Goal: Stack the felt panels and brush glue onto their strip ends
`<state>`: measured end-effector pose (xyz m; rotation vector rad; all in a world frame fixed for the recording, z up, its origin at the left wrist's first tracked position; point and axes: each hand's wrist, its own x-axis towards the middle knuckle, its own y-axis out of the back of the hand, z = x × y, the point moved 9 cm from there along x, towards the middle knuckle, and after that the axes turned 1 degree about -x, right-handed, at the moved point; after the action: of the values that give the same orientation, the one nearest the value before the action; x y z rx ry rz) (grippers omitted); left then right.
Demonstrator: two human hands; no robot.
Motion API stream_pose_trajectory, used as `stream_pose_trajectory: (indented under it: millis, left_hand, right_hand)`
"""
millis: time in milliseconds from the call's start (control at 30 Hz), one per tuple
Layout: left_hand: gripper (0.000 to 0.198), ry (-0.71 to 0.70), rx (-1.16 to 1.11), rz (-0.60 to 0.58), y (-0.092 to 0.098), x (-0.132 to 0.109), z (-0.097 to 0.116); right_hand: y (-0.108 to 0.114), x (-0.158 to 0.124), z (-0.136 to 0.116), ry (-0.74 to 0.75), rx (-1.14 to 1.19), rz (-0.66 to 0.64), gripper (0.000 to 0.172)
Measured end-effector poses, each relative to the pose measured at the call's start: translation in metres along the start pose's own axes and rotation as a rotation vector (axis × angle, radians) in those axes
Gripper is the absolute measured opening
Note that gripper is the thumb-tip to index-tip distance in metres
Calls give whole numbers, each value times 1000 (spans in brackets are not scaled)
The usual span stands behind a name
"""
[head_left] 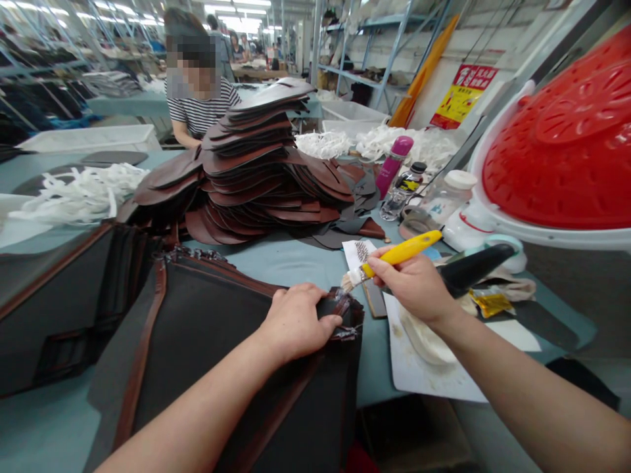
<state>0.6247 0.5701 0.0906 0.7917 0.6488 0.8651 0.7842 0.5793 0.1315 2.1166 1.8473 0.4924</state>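
Head view: your left hand (296,322) open, palm down, pressing on stack of dark leather panels (236,387), fingers curved near its far corner. Your right hand (414,286) closed around yellow brush (394,251), bristles (349,281) just above same corner, close to left fingertips. Right wrist over stained white paper (424,374) on table (276,263). Beyond: heap of brown leather pieces (256,157), pink bottle (393,164), red plastic basket (557,144), co-worker in striped shirt (202,115).
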Motion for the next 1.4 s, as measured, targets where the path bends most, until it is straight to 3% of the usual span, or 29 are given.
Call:
stream_pose_trajectory:
  millis: [67, 167, 233, 333, 433, 600, 767, 867, 967, 1033, 1133, 1300, 1400]
  left_hand:
    - [36, 1, 8, 6, 2, -1, 2]
    - [31, 12, 23, 14, 4, 0, 2]
    - [27, 16, 18, 32, 5, 1, 2]
    - [12, 6, -9, 99, 9, 0, 3]
    - [8, -32, -37, 182, 13, -5, 8]
    - [11, -79, -154, 266, 18, -13, 11]
    - [11, -110, -185, 325, 23, -17, 13]
    - [12, -183, -183, 304, 22, -19, 18]
    - [11, -278, -198, 275, 21, -21, 24]
    - [9, -347, -222, 246, 20, -22, 28]
    - [10, -413, -313, 185, 21, -21, 29]
    - [15, -282, -536, -40, 17, -11, 22]
    - [17, -87, -687, -184, 4, -7, 11]
  right_hand:
    - [4, -3, -6, 34, 44, 21, 22]
    - [-10, -7, -8, 52, 69, -136, 18]
    - [-12, -7, -4, 54, 3, -170, 16]
    - [6, 0, 4, 51, -6, -20, 18]
    - [20, 5, 7, 60, 161, 59, 20]
    - [0, -5, 0, 59, 254, -195, 17]
    - [-2, -26, -25, 198, 283, -419, 13]
    - [11, -24, -25, 191, 392, -386, 15]
    - [18, -20, -22, 200, 285, -301, 14]
    - [9, -25, -25, 235, 212, -404, 13]
    - [2, -30, -24, 197, 321, -530, 13]
    - [19, -11, 8, 6, 514, -178, 15]
    - [3, -7, 24, -60, 385, -170, 18]
